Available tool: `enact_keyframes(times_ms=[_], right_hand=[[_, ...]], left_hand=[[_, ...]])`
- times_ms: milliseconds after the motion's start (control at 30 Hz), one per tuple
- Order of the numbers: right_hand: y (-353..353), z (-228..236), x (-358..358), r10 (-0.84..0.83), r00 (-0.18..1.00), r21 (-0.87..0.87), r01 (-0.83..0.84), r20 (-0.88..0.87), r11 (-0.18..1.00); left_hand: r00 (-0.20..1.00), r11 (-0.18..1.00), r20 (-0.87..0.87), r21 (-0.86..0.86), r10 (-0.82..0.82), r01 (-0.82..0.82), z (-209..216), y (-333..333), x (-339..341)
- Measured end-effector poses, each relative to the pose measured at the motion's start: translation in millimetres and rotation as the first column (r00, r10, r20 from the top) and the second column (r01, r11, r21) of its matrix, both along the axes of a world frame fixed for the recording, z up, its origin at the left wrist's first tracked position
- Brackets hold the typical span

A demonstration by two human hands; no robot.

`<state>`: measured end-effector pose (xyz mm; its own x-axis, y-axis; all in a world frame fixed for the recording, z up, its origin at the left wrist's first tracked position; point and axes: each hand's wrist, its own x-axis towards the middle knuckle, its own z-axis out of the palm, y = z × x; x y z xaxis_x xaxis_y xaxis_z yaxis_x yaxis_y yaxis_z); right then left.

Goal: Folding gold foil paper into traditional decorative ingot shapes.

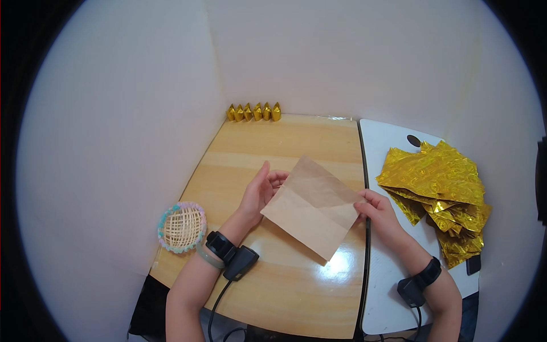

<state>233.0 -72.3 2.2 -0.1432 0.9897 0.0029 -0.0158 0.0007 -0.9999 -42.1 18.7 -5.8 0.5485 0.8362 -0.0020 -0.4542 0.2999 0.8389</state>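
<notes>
A square sheet of plain tan paper (312,208) is held up over the wooden table, turned so that one corner points toward me. Faint creases cross its face. My right hand (377,212) pinches the sheet's right corner between thumb and fingers. At the sheet's left side is my left hand (263,191), thumb raised and fingers apart. Its fingertips reach partly behind the paper's edge, and I cannot tell whether they touch it. On the right lies a loose pile of shiny gold foil sheets (436,176), overlapping and fanned out.
Several small folded gold foil pieces (253,112) stand in a row at the wooden table's (273,285) far left edge. A round woven basket (183,227) with a pastel rim sits left. A white table (393,285) adjoins on the right. Cables hang from both wrist devices. Pale walls enclose the tables.
</notes>
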Motion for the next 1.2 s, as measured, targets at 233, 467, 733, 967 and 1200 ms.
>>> enact_keyframes(times_ms=[233, 467, 733, 967, 1200], right_hand=[[0, -3, 2, -0.051, 0.997, 0.037, 0.049, 0.065, 0.998], [1, 2, -4, -0.07, 0.996, 0.101, 0.075, -0.048, 0.992], [-1, 4, -6, -0.077, 0.997, 0.083, 0.079, -0.033, 0.993], [-2, 5, -3, -0.021, 1.0, 0.052, 0.02, 0.023, 0.998], [-2, 0, 0, -0.128, 0.988, 0.121, 0.138, -0.089, 0.983]], left_hand=[[0.931, 0.988, -0.352, 0.144, 0.095, -0.046, 1, -7, 6], [0.893, 0.974, -0.45, 0.193, -0.022, 0.122, -1, -6, -1], [0.859, 0.971, -0.511, 0.215, 0.022, 0.103, 7, -15, 6], [0.863, 0.971, -0.504, 0.216, 0.02, 0.104, 0, -10, 3], [0.869, 0.933, -0.492, 0.284, -0.057, 0.222, 6, -16, 9]])
